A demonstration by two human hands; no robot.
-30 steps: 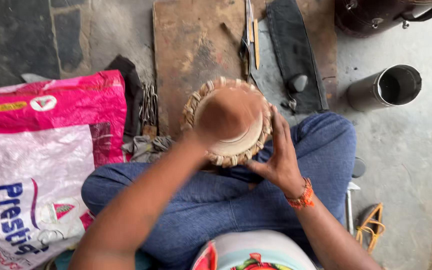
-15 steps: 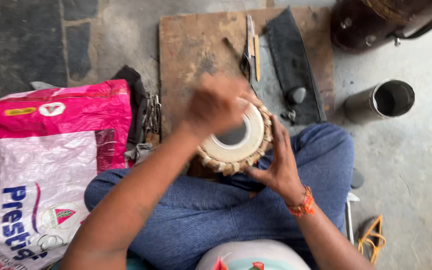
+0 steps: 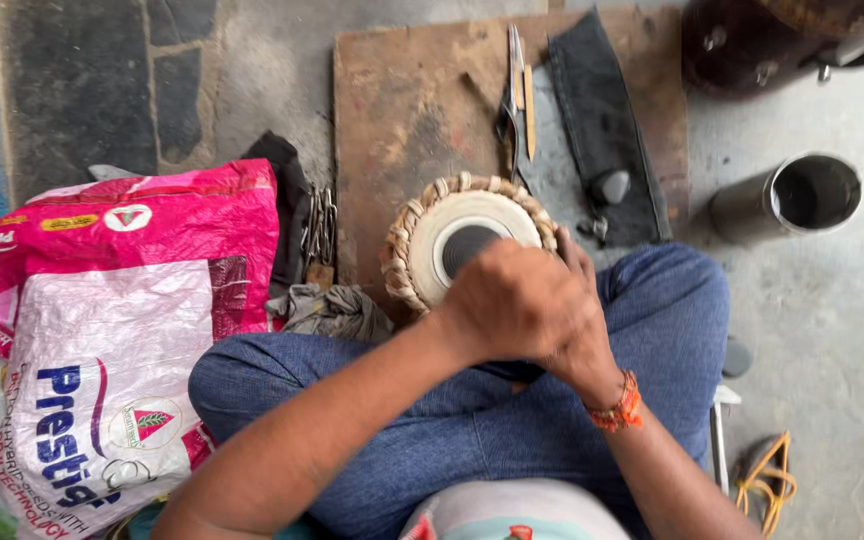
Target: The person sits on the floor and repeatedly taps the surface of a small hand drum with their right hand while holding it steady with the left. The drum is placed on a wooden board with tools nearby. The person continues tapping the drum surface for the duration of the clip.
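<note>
We sit cross-legged with the drum (image 3: pixel 462 245) resting on our lap against the right knee, its pale head with the dark centre spot facing up toward us, so its long axis runs roughly upright, tilted slightly our way. The drum lies just ahead of both hands, at its near rim. Our left hand (image 3: pixel 512 300) is curled closed over that rim, on top. Our right hand (image 3: pixel 582 320) sits underneath and beside it, mostly hidden, fingers wrapping the drum's right side; we cannot tell how tightly it grips. The left hand is nearer the drumhead. Beyond lie a board (image 3: pixel 412 110), tools (image 3: pixel 517 90) and a steel cup (image 3: pixel 792 200)
</note>
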